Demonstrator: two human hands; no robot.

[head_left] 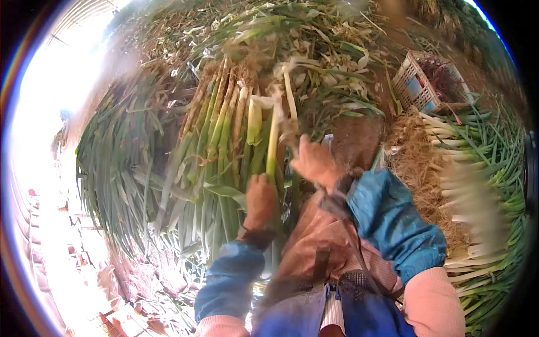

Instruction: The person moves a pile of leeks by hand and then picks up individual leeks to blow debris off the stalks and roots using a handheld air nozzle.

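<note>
My left hand (261, 201) is wrapped round the stem of a long green onion (273, 143). Its pale root end points up and away from me. Just to the right, my right hand (316, 163) is curled closed near that stalk. Motion smears what lies at its fingertips, so I cannot make out what it grips. A row of unpeeled green onions (222, 123), with dry brown roots and loose outer leaves, lies beside and beyond my left hand.
Peeled green onions (443, 132) lie along the right side, roots inward. A plastic crate (412, 76) with reddish stringy material stands at the upper right. Stripped leaves (331, 50) cover the ground ahead. A green leaf heap (120, 146) is at left.
</note>
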